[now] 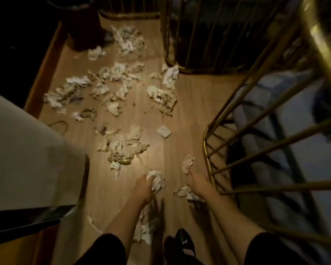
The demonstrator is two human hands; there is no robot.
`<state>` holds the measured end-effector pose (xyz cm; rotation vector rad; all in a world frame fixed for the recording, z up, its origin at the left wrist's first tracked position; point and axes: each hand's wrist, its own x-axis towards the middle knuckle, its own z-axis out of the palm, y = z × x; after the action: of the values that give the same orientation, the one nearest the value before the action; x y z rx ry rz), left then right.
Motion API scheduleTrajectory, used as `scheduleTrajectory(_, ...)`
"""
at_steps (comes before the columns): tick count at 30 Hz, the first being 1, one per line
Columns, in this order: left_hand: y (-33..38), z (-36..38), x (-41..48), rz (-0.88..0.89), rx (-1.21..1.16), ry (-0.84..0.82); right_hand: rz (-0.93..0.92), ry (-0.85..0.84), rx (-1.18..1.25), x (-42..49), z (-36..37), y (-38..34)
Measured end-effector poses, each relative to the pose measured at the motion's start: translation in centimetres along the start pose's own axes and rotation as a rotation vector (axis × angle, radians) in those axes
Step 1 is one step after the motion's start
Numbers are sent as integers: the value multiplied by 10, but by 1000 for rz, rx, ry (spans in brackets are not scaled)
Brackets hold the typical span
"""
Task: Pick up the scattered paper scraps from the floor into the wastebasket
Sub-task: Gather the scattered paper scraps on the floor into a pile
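The fingers of the left hand [144, 188] are closed around a crumpled white paper wad [158, 181], which bulges out to the right of the knuckles and has no clear long axis. The right hand [198, 185] reaches flat toward the floor, its fingertips touching a small crumpled cream scrap [187, 163] whose long axis runs near to far; whether those fingers are pinched on it or merely resting cannot be told. Just left of the right wrist lies another flattened cream scrap [182, 192]. Farther out, the light wooden plank floor [189, 111] is strewn with torn white and cream paper scraps [122, 146], in loose heaps reaching toward the far left. A dark round wastebasket [82, 29] stands at the far left end, with scraps beside it. Gold metal railings [208, 150] run along the right.
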<state>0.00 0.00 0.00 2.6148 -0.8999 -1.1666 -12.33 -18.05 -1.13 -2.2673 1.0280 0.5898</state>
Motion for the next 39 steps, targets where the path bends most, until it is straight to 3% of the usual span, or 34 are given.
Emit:
scheduleTrajectory(6,-52,136,124,-26,160,4,362,147,113,88,157,74)
scheduleTrajectory(9,-65,173,164,43,185,152,468,266,61,119,206,72)
scheduleTrajectory(12,-63,179,182,268,54,352,181,453,-60,122,234,61)
scheduleTrajectory(15,-62,154,190,415,79,444,-40,493,9,125,219,70)
scheduleTrajectory(20,-81,90,199,282,-151,582,-145,695,324,167,145,60)
scheduleTrajectory(24,-114,58,219,187,-159,706,-176,493,158,207,127,55)
scheduleTrajectory(27,-138,57,235,112,-149,670,-38,341,-52,209,150,68)
scheduleTrajectory(28,-146,61,238,69,-150,604,-41,373,-81,207,161,71)
scheduleTrajectory(31,-170,77,238,-128,159,401,-143,497,-139,189,191,71)
scheduleTrajectory(35,-184,86,223,-102,92,498,-265,542,-15,172,215,79)
scheduleTrajectory(39,-188,79,202,-46,27,475,-308,394,345,171,200,56)
